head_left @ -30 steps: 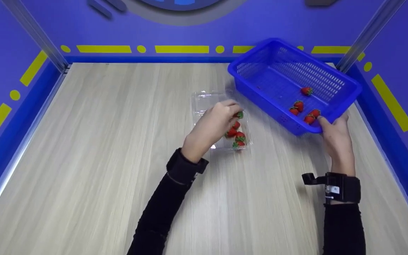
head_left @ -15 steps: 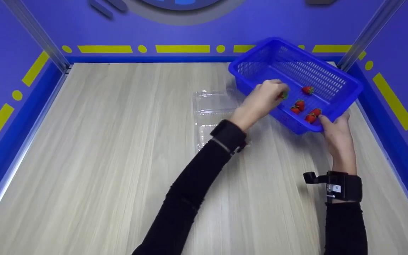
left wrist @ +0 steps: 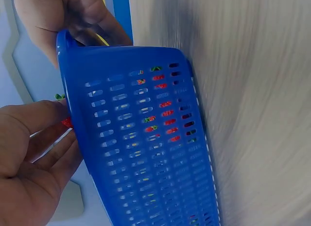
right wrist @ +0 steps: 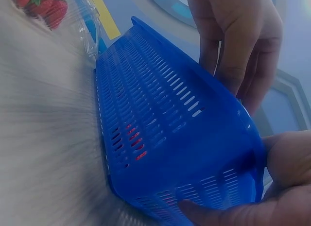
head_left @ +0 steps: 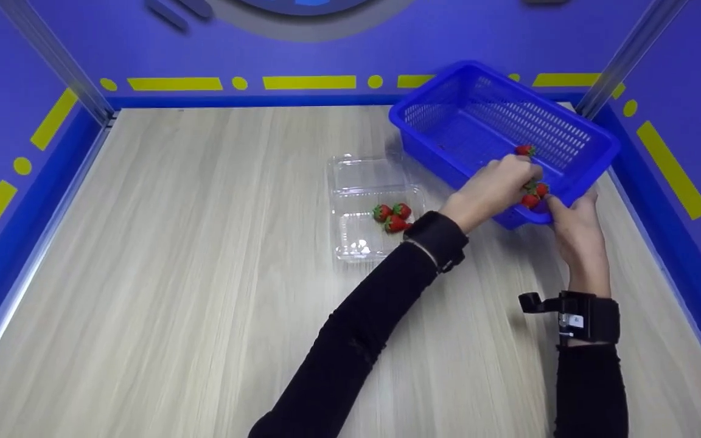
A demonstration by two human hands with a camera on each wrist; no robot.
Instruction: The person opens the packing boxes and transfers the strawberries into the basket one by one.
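Note:
A blue plastic basket (head_left: 432, 149) with slotted walls stands at the back right, several strawberries (head_left: 530, 201) inside. Over its near wall reaches my left hand (head_left: 496, 182), pinching a strawberry (left wrist: 67, 122) whose green leaves show past the thumb in the left wrist view. That hand covers part of the fruit below. My right hand (head_left: 578, 237) grips the basket's near right corner, thumb at the rim and fingers along the outside. Left of the basket lies an open clear plastic clamshell box (head_left: 350, 234) holding several strawberries (head_left: 395, 224), one partly behind the left wrist.
Blue panels (head_left: 326, 61) with yellow marks enclose the wooden table (head_left: 204, 243) at the back and sides. The basket stands close to the back panel. The left forearm (head_left: 350, 340) crosses in front of the clamshell box.
My left hand has carried a strawberry from the clamshell box rightward over the rim and down into the basket. My right hand has kept its grip on the basket, which stays in place.

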